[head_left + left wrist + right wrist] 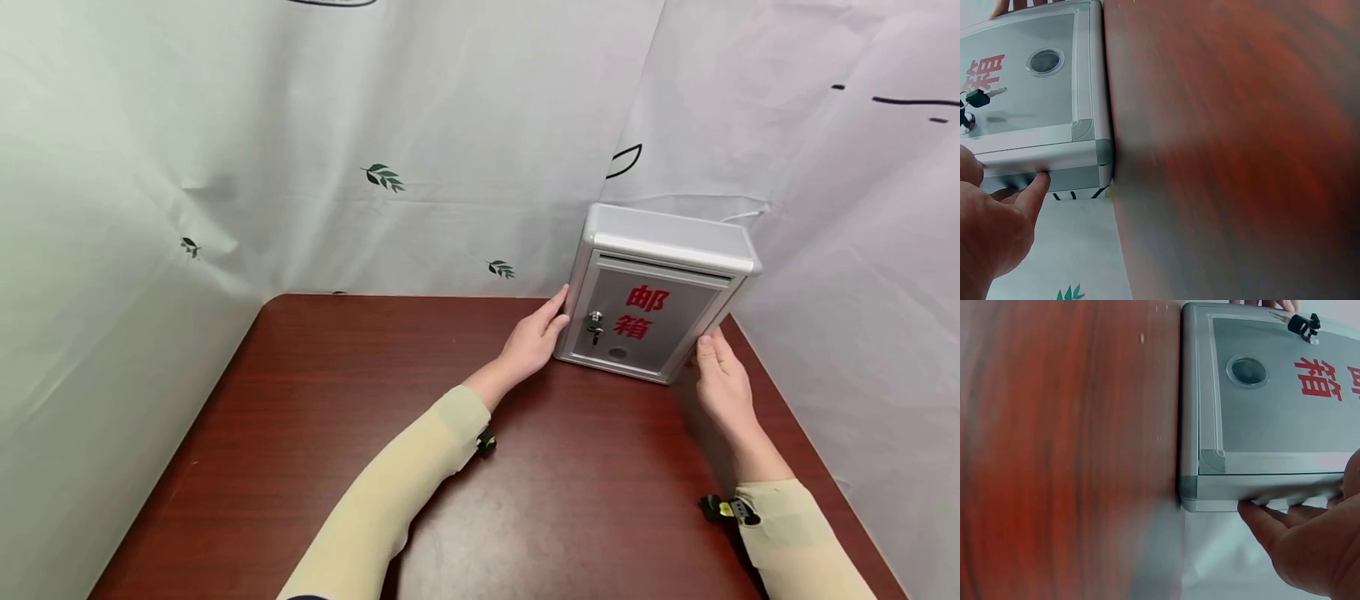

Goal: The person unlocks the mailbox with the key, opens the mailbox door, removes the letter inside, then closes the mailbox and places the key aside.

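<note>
A grey metal mailbox with red characters on its door stands upright at the back right of the table. Keys hang from the lock on the left side of the door. My left hand presses the box's left side with extended fingers, the thumb near the front edge. On the opposite side, my right hand lies with its fingers along the wall and its thumb by the front edge. Both wrist views show the box's lower edge close against the wood; some fingertips are hidden behind the box.
A pale sheet with leaf prints hangs behind the table and along both sides. The mailbox is close to the table's back and right edges. A thin white cord shows behind the box top.
</note>
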Tool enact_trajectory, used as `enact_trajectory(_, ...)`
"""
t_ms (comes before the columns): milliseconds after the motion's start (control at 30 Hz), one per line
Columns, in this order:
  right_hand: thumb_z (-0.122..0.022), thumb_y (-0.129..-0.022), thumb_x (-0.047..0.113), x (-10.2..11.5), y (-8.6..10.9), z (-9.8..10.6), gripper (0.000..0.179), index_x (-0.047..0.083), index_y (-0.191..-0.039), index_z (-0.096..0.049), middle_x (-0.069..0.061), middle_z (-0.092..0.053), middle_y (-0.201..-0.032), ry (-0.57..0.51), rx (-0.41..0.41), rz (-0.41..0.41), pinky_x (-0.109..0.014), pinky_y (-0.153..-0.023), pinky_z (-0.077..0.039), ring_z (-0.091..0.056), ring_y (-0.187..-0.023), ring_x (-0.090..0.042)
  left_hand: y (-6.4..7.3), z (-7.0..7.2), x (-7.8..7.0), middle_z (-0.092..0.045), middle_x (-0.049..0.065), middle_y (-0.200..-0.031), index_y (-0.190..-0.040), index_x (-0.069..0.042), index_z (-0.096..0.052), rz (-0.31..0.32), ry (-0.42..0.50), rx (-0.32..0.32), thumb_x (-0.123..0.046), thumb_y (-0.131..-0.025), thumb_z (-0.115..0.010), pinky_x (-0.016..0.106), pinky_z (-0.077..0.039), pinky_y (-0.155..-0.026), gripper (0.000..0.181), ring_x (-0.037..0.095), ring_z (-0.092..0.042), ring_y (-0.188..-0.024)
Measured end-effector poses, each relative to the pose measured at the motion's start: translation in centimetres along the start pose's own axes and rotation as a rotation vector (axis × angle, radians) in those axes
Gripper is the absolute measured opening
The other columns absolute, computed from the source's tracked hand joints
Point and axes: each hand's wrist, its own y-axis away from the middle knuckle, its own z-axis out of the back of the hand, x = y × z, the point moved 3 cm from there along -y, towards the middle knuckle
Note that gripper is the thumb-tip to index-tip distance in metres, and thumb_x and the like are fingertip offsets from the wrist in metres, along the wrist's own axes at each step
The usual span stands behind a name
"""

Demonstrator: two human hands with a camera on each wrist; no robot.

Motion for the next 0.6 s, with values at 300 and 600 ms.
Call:
enact_trajectory(300,-0.037,-0.122,0.044,1.2,0.0,-2.3,0.058,0.027,-0.177,-0.034,-0.013,-0.041,-0.175,-0.047,0.031,0.023,-0.023,-0.126,-0.027,-0.036,-0.158,-0.016,2.1,2.2,0.9,-0.042,0.002,-0.176,-0.177,-0.025,-0.034,-0.014,-0.023,-0.055,-0.033,-0.121,-0.050,0.046,-0.040,-0.127,0.059,0.026,-0.046,-0.158)
enact_trajectory(600,-0.043,-0.122,0.040,2.9,0.2,-4.9,0.055,0.024,-0.174,-0.043,-0.021,-0.055,-0.164,-0.179,0.098,0.070,-0.010,-0.110,-0.038,-0.051,-0.139,0.004,4.4,4.5,1.5,-0.043,0.003,-0.175,-0.178,-0.024,-0.033,0.011,-0.064,-0.100,-0.031,-0.122,-0.048,0.049,-0.045,-0.123,0.059,0.028,-0.052,-0.154)
